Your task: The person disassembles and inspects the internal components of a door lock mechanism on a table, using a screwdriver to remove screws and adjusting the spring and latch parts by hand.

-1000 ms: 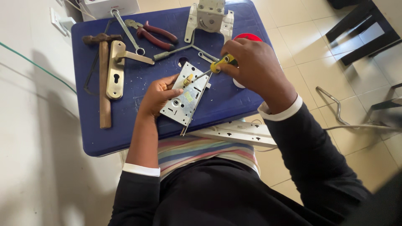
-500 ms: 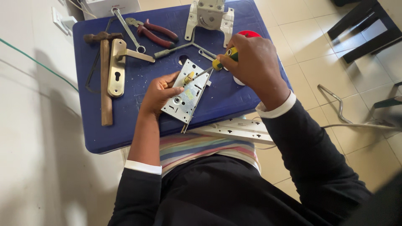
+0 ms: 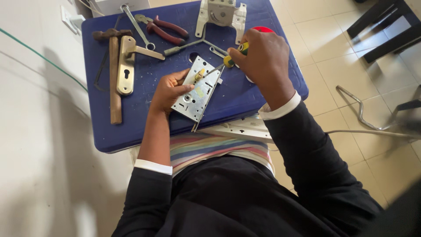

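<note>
Blue tabletop (image 3: pixel 144 131): a dark blue plastic surface carrying every tool, with a pale tiled floor around it.
Labels and signs: none legible; a red round object (image 3: pixel 263 29) shows only as a sliver behind the right hand.
Lock body: a flat silver metal mortise lock case (image 3: pixel 197 90) lies tilted near the tabletop's front edge, with a small brass-coloured piece at its upper end.
Left hand (image 3: pixel 169 90): its grip rests closed on the lock case's left edge, fingers pressing the plate down.
Right hand (image 3: pixel 263 59): its grip is wrapped tight around a yellow-and-green-handled screwdriver (image 3: pixel 226 62), whose thin shaft slants down-left, the tip meeting the lock case by the brass piece.
Left side: a wooden-handled hammer (image 3: pixel 114 74) lies beside a brass door handle plate (image 3: pixel 126 66).
Back: red-handled pliers (image 3: pixel 160 26), a steel spanner (image 3: pixel 138 28) and a grey metal bracket (image 3: pixel 221 15), all well apart from the hands.
Front: a long white metal strip (image 3: pixel 239 131) juts from under the tabletop's edge, above striped cloth.
</note>
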